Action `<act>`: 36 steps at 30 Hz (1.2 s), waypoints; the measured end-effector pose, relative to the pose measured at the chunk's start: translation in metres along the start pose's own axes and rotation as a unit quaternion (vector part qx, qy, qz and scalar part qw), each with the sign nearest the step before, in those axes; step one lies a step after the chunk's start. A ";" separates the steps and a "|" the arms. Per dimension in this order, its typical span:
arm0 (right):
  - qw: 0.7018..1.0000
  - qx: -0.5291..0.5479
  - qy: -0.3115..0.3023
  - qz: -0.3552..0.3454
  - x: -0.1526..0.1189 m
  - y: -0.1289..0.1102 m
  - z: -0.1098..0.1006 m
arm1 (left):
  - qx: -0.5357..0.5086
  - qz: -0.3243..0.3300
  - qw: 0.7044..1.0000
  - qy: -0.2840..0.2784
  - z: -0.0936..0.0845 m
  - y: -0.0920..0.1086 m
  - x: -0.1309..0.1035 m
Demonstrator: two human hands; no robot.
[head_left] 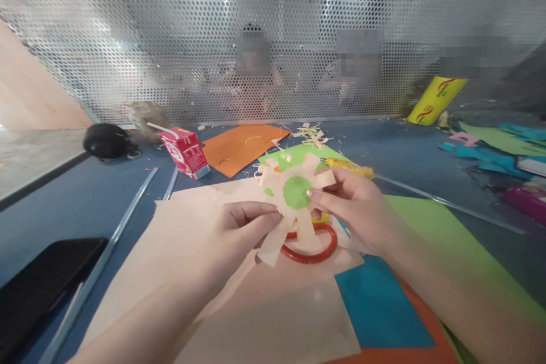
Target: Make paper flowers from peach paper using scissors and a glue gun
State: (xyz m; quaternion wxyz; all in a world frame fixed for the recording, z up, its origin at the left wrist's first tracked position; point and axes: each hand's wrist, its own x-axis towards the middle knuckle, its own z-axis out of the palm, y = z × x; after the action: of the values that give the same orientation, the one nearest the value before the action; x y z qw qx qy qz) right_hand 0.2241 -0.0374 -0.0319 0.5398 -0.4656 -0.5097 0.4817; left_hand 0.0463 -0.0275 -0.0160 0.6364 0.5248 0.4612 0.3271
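Between my two hands is a cream paper flower (279, 193) with strip-like petals and a jagged green paper circle (297, 191) at its centre. My left hand (249, 224) pinches the flower's lower left side between thumb and fingers. At the right, my right hand (350, 196) grips it too, thumb resting at the green circle's edge. Below the flower, the red handle of a pair of scissors (310, 259) lies on the pale paper sheet (205, 278); the rest of the scissors is hidden.
A blue paper square (384, 301) and orange paper lie in front. Further back are a red drink carton (185, 153) with a straw, an orange sheet (243, 148) and paper scraps (313, 135). A phone (42, 290) is at left, a yellow packet (437, 99) at back right, before a perforated metal panel (170, 23).
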 end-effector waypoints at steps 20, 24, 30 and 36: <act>1.000 -0.001 0.006 -0.018 -0.001 -0.003 0.003 | -0.123 -0.030 0.992 -0.024 -0.002 -0.006 0.003; 1.000 -0.021 0.005 -0.009 -0.001 -0.004 0.003 | -0.131 -0.034 0.990 0.031 -0.003 -0.007 0.002; 0.999 -0.033 0.013 -0.002 -0.001 -0.006 0.005 | -0.084 -0.001 0.996 0.003 0.001 -0.004 -0.001; 1.000 -0.022 0.007 -0.007 -0.001 -0.003 0.005 | -0.020 0.032 0.999 0.014 0.007 0.001 -0.002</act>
State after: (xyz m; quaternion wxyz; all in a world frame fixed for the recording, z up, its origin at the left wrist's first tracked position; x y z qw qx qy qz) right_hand 0.2194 -0.0390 -0.0287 0.5361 -0.4769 -0.5199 0.4635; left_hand 0.0517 -0.0319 -0.0148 0.6299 0.5214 0.4463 0.3636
